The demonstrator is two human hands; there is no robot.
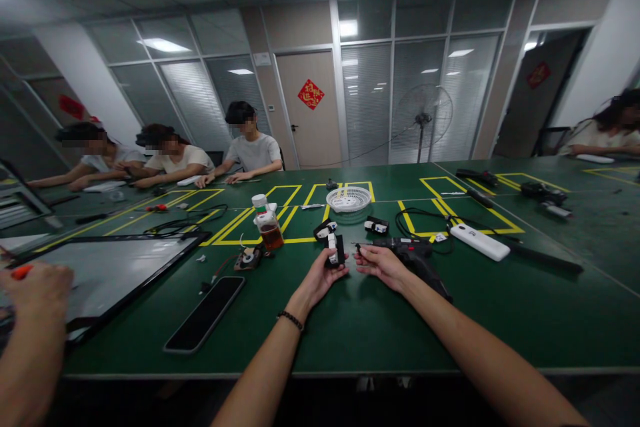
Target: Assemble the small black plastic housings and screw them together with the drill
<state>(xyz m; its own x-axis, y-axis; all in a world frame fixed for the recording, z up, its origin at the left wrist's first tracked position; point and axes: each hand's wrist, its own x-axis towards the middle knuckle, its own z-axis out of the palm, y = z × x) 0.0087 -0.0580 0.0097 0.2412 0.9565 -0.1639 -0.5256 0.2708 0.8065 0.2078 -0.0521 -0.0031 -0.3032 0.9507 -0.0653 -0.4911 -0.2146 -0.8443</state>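
My left hand [319, 278], with a dark bead bracelet at the wrist, is closed around a small black-and-white block-shaped part [333, 248]. Just to its right, my right hand [383, 267] pinches a tiny dark piece [358, 249], too small to name. The two hands are apart, above the green table. A black power drill [413, 250] lies beside and partly behind my right hand, its bit toward the left. Two similar black-and-white parts, one on the left [325, 229] and one on the right [377, 225], rest beyond my hands.
A white plastic basket [349, 199] stands farther back. To the left are a bottle of brown liquid [271, 235], a small wired component [249, 257], a phone [205, 315] and a large framed panel [135, 277] near a co-worker's hand [40, 293]. A white power strip [480, 242] lies right.
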